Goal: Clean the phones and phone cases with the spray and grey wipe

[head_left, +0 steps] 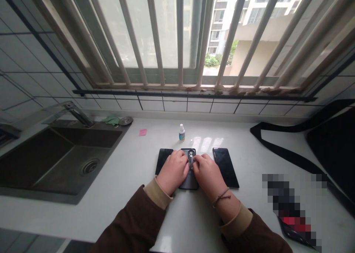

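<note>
Three dark phones lie side by side on the white counter (133,160). My left hand (174,170) rests on the middle phone (190,182), which lies back up with its camera ring showing. My right hand (207,173) pinches a small grey piece, perhaps a cloth or wipe (191,162), against that phone near the camera. The left phone (162,159) is partly hidden under my left hand. The right phone (226,167) lies free, screen dark. A small white dropper bottle (181,132) stands just behind the phones.
A dark sink (55,157) with a tap (79,114) is at the left; a green cloth (111,120) and a drain plug (126,120) lie behind it. A pink note (142,132) lies nearby. A black bag with strap (330,142) sits right. A barred window runs along the back.
</note>
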A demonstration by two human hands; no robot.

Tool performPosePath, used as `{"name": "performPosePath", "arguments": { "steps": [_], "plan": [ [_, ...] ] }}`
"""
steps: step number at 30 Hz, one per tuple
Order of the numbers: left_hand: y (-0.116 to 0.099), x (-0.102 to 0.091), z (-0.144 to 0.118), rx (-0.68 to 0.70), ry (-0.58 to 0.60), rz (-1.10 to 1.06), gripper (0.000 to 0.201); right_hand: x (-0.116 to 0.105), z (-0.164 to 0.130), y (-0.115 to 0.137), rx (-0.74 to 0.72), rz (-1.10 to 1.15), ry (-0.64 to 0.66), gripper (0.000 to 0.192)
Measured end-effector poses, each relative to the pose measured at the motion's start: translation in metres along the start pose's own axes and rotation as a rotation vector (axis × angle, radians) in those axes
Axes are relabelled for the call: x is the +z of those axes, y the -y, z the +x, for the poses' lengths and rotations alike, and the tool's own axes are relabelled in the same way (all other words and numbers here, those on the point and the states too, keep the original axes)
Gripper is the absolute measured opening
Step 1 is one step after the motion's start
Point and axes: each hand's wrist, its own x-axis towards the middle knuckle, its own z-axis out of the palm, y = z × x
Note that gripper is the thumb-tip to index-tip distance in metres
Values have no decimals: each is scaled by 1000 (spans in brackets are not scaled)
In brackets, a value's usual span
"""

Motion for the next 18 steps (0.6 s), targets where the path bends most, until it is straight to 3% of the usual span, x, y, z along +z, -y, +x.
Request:
{"name": "performPosePath", "arguments": {
  "steps": [3, 6, 10, 15, 18],
  "plan": [
    [-2, -1, 0, -1, 9, 53, 13, -7, 0, 1, -2, 17, -62, 19],
    [-4, -2, 1, 18, -12, 60, 15, -20, 4, -2, -18, 67, -211, 20],
    [-11, -3, 1, 142, -35, 39, 18, -38, 19, -26, 32, 45, -359, 23],
    [-44, -3, -2, 350, -9, 146, 28, -47, 38, -66, 229, -171, -211, 31],
    [-70, -2, 0, 452, 13, 201, 28, -46, 43, -78, 256, -198, -168, 34]
  ]
}}
